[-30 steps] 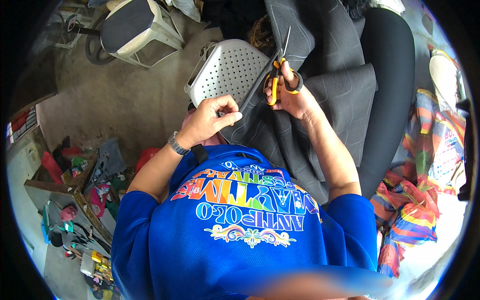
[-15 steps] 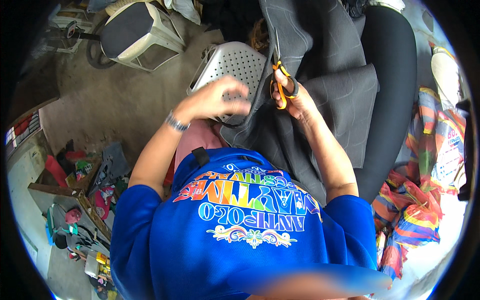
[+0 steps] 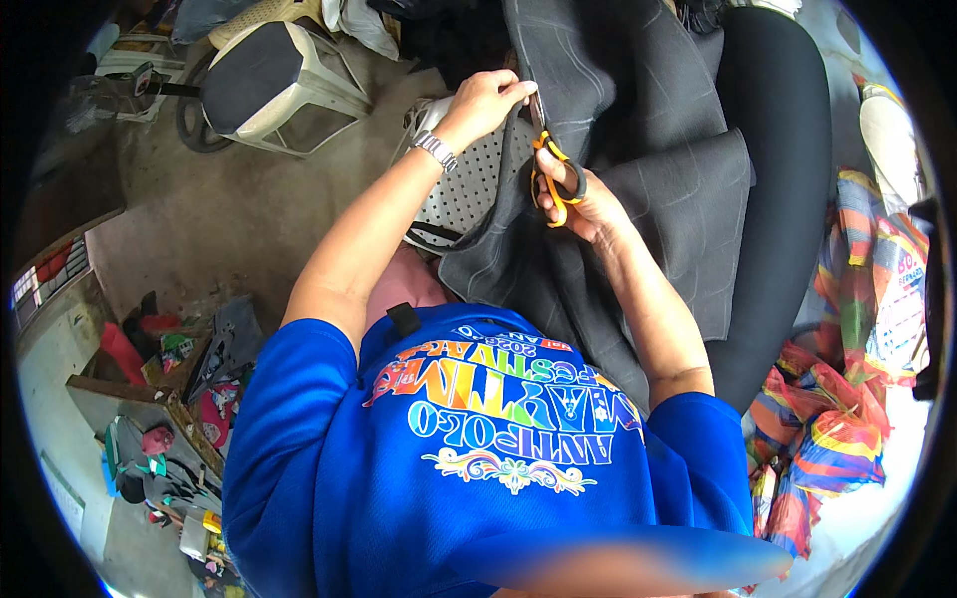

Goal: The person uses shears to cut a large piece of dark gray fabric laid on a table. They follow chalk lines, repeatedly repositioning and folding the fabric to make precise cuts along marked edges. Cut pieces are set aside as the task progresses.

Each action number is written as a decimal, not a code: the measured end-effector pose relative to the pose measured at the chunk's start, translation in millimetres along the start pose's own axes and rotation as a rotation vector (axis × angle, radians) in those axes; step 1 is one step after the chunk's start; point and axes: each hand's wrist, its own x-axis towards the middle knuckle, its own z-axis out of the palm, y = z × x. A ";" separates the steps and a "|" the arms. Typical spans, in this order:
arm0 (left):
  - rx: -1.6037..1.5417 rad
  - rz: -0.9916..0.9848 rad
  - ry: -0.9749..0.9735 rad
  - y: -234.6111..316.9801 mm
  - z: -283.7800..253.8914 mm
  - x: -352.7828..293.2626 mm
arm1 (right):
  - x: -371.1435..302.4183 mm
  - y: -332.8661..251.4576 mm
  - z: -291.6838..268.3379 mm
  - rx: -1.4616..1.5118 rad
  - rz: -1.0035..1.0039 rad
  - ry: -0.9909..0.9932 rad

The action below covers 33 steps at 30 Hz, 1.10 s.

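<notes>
My right hand [image 3: 588, 204] is closed on the handles of a pair of scissors [image 3: 544, 141] with orange and black grips. Its blades point away from me along the left edge of a large dark grey fabric [image 3: 688, 189] marked with thin pale lines. Beside the blade tips, my left hand [image 3: 486, 106] pinches the fabric's edge between thumb and fingers. The fabric hangs in folds across my lap and spreads to the right and far side. Whether the blades touch the cloth is hard to make out.
A pale perforated plastic seat [image 3: 464, 189] stands under the fabric's left edge. Farther left is a white stool [image 3: 289, 90] with a dark top. A thick black roll [image 3: 778, 179] lies on the right, by colourful striped bags [image 3: 827, 439]. Clutter fills a wooden box [image 3: 150, 399] at lower left.
My left hand has moved away from me and right, from above the plastic seat to the fabric's edge, and closed there. The scissors have shifted slightly toward me, and their blades have come closer together.
</notes>
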 end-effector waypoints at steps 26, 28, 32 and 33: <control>-0.268 -0.009 -0.082 -5.2 2.0 -22.6 | 6.0 -10.7 11.2 0.107 0.076 -0.131; -0.248 -0.031 -0.100 -5.3 0.4 -23.6 | 7.4 -8.8 12.7 0.144 0.002 -0.097; -0.241 -0.017 -0.075 -5.5 1.3 -24.2 | 12.5 -5.2 13.3 0.123 -0.088 -0.011; -0.251 -0.009 -0.058 -5.2 2.0 -24.5 | 12.9 -4.6 12.1 0.101 -0.090 -0.016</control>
